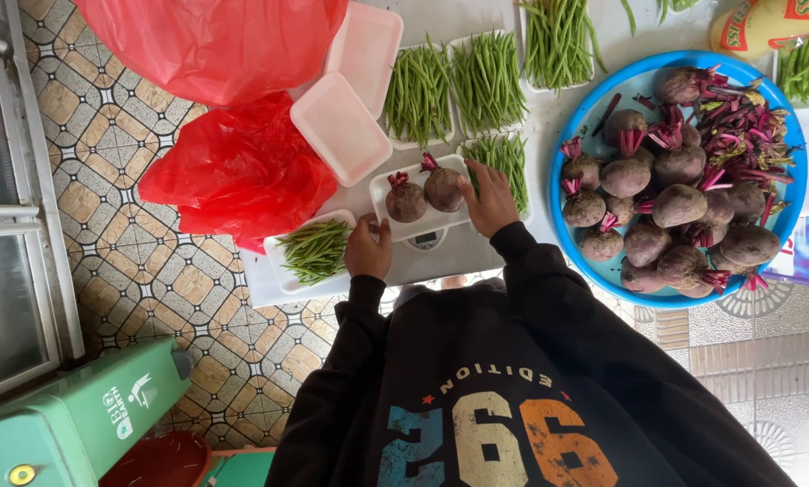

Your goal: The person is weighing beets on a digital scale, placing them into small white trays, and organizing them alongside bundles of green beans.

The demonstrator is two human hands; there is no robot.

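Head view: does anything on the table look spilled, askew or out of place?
Mostly tidy. Two beetroots sit in a white tray on the scale, steadied by the left hand and right hand. One oddity: loose green beans lie off their trays at the far edge.

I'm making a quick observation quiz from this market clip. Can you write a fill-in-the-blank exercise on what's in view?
1. The white tray on the scale holds ____ beetroots.
2. The pile of beetroots lies in a round ____ basin.
3. The left hand rests beside a tray of green ____.
4. The right hand touches the tray, and the crumpled plastic bags are ____.

Missing words: two; blue; beans; red
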